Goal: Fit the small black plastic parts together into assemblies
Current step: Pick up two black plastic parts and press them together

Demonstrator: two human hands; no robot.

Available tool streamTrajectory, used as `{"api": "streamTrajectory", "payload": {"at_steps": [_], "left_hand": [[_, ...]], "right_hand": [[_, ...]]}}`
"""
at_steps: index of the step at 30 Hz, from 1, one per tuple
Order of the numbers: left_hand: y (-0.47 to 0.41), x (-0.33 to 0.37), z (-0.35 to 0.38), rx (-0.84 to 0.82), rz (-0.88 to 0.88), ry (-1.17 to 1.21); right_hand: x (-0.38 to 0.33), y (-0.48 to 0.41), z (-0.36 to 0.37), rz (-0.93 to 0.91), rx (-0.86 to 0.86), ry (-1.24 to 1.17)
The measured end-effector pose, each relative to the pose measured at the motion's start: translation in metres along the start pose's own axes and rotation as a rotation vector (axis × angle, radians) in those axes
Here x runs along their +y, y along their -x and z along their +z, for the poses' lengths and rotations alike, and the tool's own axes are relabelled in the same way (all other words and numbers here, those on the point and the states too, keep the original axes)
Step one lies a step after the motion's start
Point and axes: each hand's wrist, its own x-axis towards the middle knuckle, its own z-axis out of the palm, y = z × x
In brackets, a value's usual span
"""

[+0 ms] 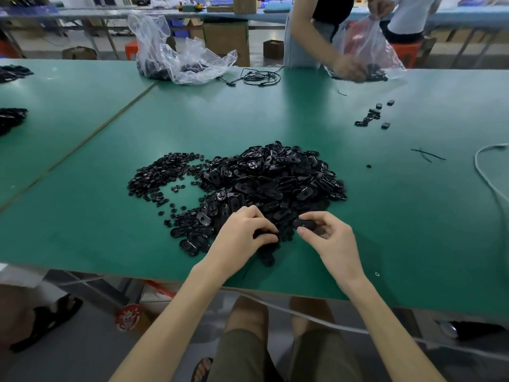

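The right hand (327,235) is pinching one oval shell (304,224) by its rim; I am judging it light, stiff, a little slippery. The left hand (242,230), just beside at 9 o'clock, is curling over the pile (275,177) lying at 12 o'clock; whether it is gripping something, I cannot tell.
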Motion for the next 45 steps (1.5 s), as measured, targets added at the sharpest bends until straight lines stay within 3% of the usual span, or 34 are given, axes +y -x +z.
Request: {"api": "streamTrajectory", "payload": {"at_steps": [8,21,29,39,45], "left_hand": [[-0.003,0.005,0.011,0.067,0.150,-0.204],[-0.013,0.002,0.013,0.066,0.115,-0.146],[-0.013,0.001,0.013,0.164,-0.021,0.108],[-0.028,0.013,0.028,0.232,-0.244,0.902],[-0.025,0.011,0.032,0.250,-0.229,0.994]], "right_hand": [[0.000,-0.001,0.000,0.000,0.009,-0.026],[0.003,-0.003,0.001,0.016,0.027,-0.010],[0.006,-0.003,-0.001,0.029,0.044,-0.074],[0.004,-0.002,-0.004,0.023,0.041,-0.134],[0.006,-0.002,-0.004,0.017,0.031,-0.121]]}}
